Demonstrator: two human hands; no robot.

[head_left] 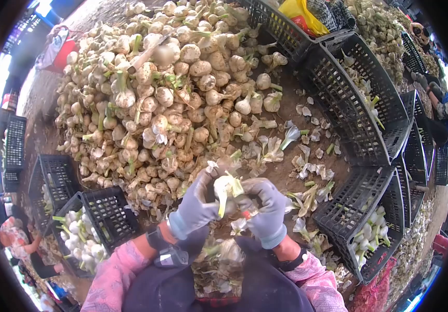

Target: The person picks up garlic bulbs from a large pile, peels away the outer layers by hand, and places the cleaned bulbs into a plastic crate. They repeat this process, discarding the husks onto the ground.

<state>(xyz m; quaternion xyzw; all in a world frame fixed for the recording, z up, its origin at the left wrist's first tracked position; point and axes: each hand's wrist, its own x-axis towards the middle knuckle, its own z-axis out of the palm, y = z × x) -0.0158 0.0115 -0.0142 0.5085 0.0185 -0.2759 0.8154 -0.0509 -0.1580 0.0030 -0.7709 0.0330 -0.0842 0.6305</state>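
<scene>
My left hand (197, 202), in a grey glove, grips a pale garlic bulb (225, 187) whose green-yellow stem piece hangs down. My right hand (266, 212), also gloved, is closed beside the bulb, its fingertips close to the cut stalk. A small red-orange bit (246, 214) shows at its curled fingers; what it belongs to is hidden. Beyond my hands rises a large heap of garlic bulbs (182, 93), soil-stained, many with stalks. Below, peeled skins (218, 268) lie between my knees.
Black crates with white garlic stand at left (110, 216) and right (356, 208). Another black crate (359, 99) is tilted at upper right. Loose skins and stalk ends (310, 166) litter the ground. Other people (18, 236) are at the left and right edges.
</scene>
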